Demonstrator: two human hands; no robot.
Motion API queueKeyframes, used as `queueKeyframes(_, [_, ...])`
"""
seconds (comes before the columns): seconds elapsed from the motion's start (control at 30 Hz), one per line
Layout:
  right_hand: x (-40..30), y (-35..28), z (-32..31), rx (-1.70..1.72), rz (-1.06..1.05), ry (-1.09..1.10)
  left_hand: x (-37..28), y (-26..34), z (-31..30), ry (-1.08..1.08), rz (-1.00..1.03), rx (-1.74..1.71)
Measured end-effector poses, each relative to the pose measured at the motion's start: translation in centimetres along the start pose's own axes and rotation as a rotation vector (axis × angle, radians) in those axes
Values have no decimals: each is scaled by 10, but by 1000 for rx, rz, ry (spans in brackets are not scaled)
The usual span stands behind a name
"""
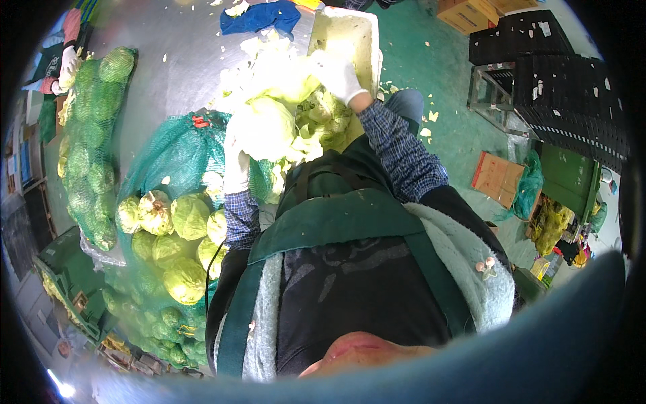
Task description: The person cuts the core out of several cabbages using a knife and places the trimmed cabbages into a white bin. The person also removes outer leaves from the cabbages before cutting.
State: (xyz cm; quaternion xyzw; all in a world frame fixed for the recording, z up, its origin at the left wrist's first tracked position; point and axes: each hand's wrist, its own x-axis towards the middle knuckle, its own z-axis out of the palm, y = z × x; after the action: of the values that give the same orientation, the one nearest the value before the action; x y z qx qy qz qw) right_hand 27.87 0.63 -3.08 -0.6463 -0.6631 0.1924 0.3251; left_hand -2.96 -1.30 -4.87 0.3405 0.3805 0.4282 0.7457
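Under a strong glare, my left hand in a white glove cups the left side of a pale green head of cabbage. My right hand, also gloved in white, is above and right of that head. It lies against bright green cabbage leaves, and the glare hides whether its fingers grip one. Loose leaves are heaped below my right hand. A white foam box stands beyond it. Trimmed leaves lie close to my body.
An open green mesh sack with several cabbages is at my left. A full mesh sack lies along the metal table, near another person's gloved hand. A blue cloth lies at the far side. Black crates stand right.
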Motion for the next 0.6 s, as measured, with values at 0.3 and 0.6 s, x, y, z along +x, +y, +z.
queueKeyframes(0.3, [-32, -82, 9, -95, -243, 46, 21, -8, -1, -53, 95, 268])
queueKeyframes(0.6, [-39, -5, 55, -224, -477, 207, 41, -23, -11, -153, 64, 483])
